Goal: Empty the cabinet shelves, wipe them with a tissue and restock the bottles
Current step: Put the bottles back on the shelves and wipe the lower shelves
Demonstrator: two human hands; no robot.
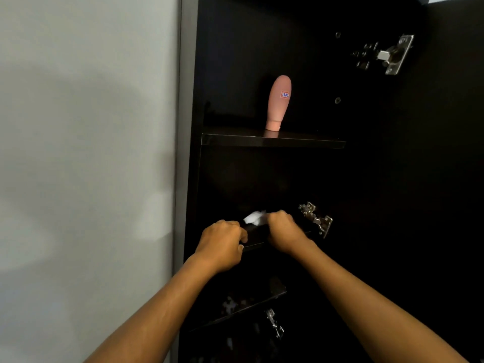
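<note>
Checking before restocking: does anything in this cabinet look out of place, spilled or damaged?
Only the pink bottle on the upper shelf: it stands narrow end down, wide end up, top-heavy, though perhaps made that way. No spill or damage shows; the lower shelves are too dark to judge.

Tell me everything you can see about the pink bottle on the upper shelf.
The pink bottle looks like smooth, matte plastic. Its wide rounded end is on top and narrows to a cap at the bottom, so it stands inverted, leaning slightly right. A small white sticker with a red border and blue writing sits near the top. The bottle stands near the front edge of the dark upper shelf, touching nothing else.
</note>
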